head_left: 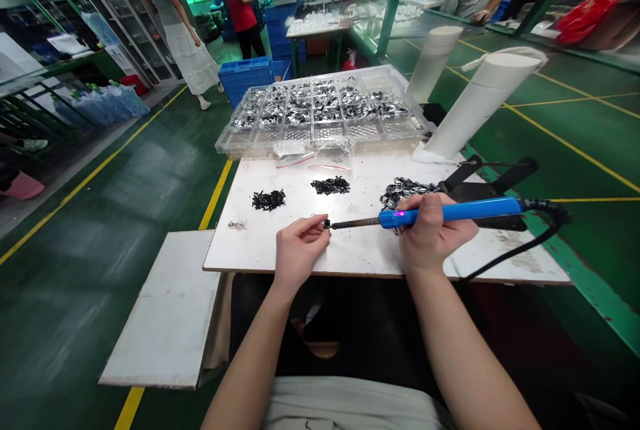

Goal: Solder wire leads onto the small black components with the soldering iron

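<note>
My left hand [301, 247] pinches a small dark part [327, 224] between thumb and fingertips above the front of the white table [360, 250]. In my right hand [434, 233] is a blue soldering iron [475, 209], held level, with its thin metal tip pointing left at the small part. The tip is at or very near that part; contact is too small to tell. Two piles of small black pieces, a left one [269, 200] and a middle one [331, 185], lie beyond my hands. A pile of shiny dark pieces [407, 191] sits behind my right hand.
A clear compartment tray [320, 145] of metal pieces stands at the table's back. White rolls [480, 107] are at the right, near a black stand [493, 180]. The iron's black cable [520, 248] loops at the right. A lower white board [163, 310] lies left. People are in the background.
</note>
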Motion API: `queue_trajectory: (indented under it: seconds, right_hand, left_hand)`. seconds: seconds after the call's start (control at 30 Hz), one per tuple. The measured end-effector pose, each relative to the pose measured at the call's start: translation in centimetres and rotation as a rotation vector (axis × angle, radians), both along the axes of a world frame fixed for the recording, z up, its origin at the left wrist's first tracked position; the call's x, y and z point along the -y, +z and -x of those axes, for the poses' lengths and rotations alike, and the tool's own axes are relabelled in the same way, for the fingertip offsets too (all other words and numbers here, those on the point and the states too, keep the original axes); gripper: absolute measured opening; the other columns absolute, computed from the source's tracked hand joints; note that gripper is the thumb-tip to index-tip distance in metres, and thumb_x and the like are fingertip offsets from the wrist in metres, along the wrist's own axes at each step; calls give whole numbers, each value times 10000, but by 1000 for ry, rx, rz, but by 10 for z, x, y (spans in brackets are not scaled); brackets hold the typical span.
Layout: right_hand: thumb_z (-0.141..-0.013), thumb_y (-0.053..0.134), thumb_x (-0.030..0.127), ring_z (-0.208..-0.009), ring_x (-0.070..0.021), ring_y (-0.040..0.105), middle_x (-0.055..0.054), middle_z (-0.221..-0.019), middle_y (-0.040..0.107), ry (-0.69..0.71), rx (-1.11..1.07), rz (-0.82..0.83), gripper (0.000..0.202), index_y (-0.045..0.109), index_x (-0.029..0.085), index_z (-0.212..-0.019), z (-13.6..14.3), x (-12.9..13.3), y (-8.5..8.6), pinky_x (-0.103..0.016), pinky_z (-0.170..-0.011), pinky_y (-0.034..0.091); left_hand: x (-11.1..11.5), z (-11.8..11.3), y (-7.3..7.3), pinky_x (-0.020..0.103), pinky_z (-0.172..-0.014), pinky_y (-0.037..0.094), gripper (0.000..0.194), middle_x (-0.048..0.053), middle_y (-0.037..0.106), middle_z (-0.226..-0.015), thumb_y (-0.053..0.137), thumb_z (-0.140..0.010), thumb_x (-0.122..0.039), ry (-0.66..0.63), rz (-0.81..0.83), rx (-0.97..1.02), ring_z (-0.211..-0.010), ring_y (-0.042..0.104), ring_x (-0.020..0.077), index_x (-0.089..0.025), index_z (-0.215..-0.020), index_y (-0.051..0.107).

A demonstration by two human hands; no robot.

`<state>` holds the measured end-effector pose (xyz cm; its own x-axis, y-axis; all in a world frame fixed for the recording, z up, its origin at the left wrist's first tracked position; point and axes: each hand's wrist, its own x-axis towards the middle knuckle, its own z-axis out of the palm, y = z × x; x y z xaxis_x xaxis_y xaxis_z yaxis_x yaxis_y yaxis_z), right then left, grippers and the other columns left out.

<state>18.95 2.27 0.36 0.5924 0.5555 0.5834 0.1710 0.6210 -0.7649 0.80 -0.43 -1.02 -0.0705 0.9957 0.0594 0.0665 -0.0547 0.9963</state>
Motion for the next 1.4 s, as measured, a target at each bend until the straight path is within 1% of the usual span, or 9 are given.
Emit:
queue_trajectory:
  seconds: [0.1, 0.47, 0.63, 0.77, 0.9, 1.07, 1.4]
  right_hand:
    - [-877, 685, 515, -379, -103, 472, 31, -477, 545, 14, -5, -15, 448, 655, 186, -575, 0, 0, 0, -252, -389, 371]
    - [-872, 677, 549, -366, -101, 454, 31, -469, 541, 11, 3, 16, 472, 641, 187, -572, 1, 1, 3, -252, -381, 362]
    - [-879, 682, 506, -364, -104, 454, 31, -473, 547, 23, -1, -7, 433, 649, 193, -581, 1, 1, 2, -255, -379, 365]
    - [-875, 671, 532, -365, -108, 458, 35, -470, 539, 9, 15, 11, 447, 642, 198, -578, 1, 0, 2, -258, -374, 369]
    - [-874, 658, 560, -362, -107, 465, 31, -490, 557, -11, -31, -1, 467, 641, 198, -581, 0, 0, 2, -258, -355, 350]
    - [-886, 660, 537, -354, -100, 449, 37, -475, 539, -16, -41, -45, 461, 648, 197, -575, 0, 0, 2, -255, -351, 321]
    - [-862, 659, 595, -365, -106, 459, 32, -477, 543, -42, -6, 10, 497, 628, 197, -567, 0, -1, -1, -261, -373, 355]
  left_hand:
    - [0, 0, 0, 273, -806, 651, 309, 51, 779, -906, 777, -755, -185, -4, -2, -12, -794, 746, 152, -183, -1061, 819]
    - [0, 0, 0, 274, -821, 651, 303, 48, 775, -907, 778, -759, -181, -2, -2, -33, -792, 743, 146, -178, -1059, 818]
    - [0, 0, 0, 274, -822, 649, 302, 47, 778, -899, 782, -753, -181, -3, -5, -25, -792, 745, 148, -185, -1052, 820]
    - [0, 0, 0, 283, -816, 653, 299, 48, 782, -895, 784, -748, -178, 1, -11, -9, -787, 748, 153, -189, -1045, 823]
    - [0, 0, 1, 286, -818, 655, 301, 48, 783, -889, 789, -744, -176, 8, -4, -1, -783, 750, 154, -187, -1043, 823]
    - [0, 0, -2, 292, -823, 654, 311, 53, 784, -898, 792, -753, -193, 10, 21, 8, -797, 756, 160, -190, -1064, 819]
    - [-2, 0, -5, 284, -812, 653, 312, 53, 787, -897, 798, -746, -205, 12, 24, 18, -795, 760, 163, -187, -1057, 819]
